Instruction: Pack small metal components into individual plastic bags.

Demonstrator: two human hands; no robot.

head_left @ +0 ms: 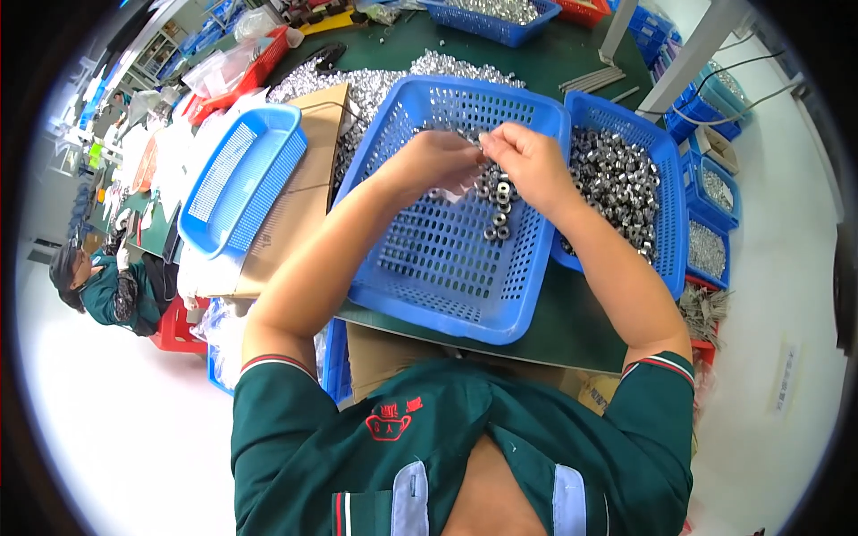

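Observation:
Over a large blue plastic basket [429,308], my left hand [436,163] and my right hand [534,166] meet with fingertips almost touching. Both are closed in a pinch. Whatever sits between the fingers is too small to make out. Something whitish shows under my left fingers, too unclear to name. Small shiny metal pieces with round holes, like nuts [501,219], lie inside the basket below my right hand. To the right, a second blue basket [672,192] is heaped with similar metal pieces [618,183].
A smaller blue basket [284,170] rests on cardboard [290,234] at the left. Loose shiny parts [357,89] spread behind on the green table [402,43]. Metal rods [593,79] lie far right, near a white post [684,67]. A seated co-worker [112,290] is at left.

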